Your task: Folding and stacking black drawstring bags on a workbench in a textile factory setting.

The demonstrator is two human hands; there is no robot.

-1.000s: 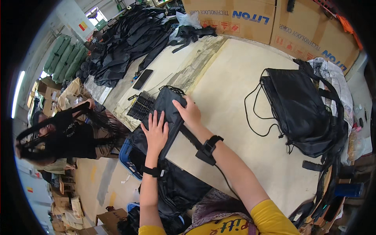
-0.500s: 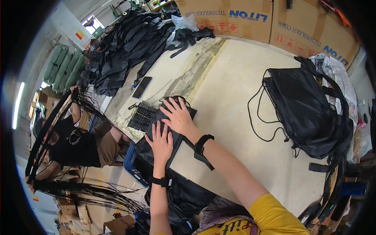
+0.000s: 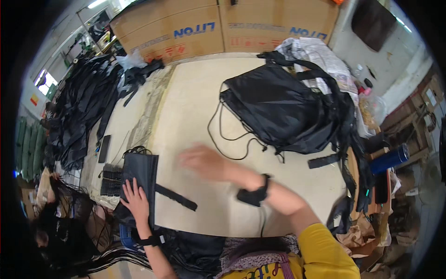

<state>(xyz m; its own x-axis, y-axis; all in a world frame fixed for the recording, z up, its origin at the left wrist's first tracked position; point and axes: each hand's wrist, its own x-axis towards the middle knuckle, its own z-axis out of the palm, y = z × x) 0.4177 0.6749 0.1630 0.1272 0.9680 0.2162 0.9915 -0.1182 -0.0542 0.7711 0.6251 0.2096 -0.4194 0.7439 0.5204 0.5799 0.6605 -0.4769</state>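
My left hand [image 3: 135,201] lies flat, fingers spread, on a folded piece of black fabric [image 3: 141,168] at the table's left front. Thin black cord loops [image 3: 138,149] stick out of the fabric's far end, and a short black strap [image 3: 179,198] extends from its right side. Over the middle of the table is my right hand [image 3: 202,162], smeared by motion, so its fingers cannot be made out. To its far right lies a stack of black drawstring bags [image 3: 283,104], their cords [image 3: 218,139] trailing toward the hand.
Left of the fabric sits a bundle of small black pieces [image 3: 110,180], with a phone [image 3: 104,149] beyond. A heap of black fabric strips [image 3: 76,111] covers the far left. Cardboard boxes [image 3: 167,32] line the back. A blue bottle [image 3: 390,159] is at right; another person [image 3: 60,228] is lower left.
My right hand has left the fabric and swung right over the table. My left hand stays on the fabric. The view has turned right, and the strap beside the fabric now shows fully.
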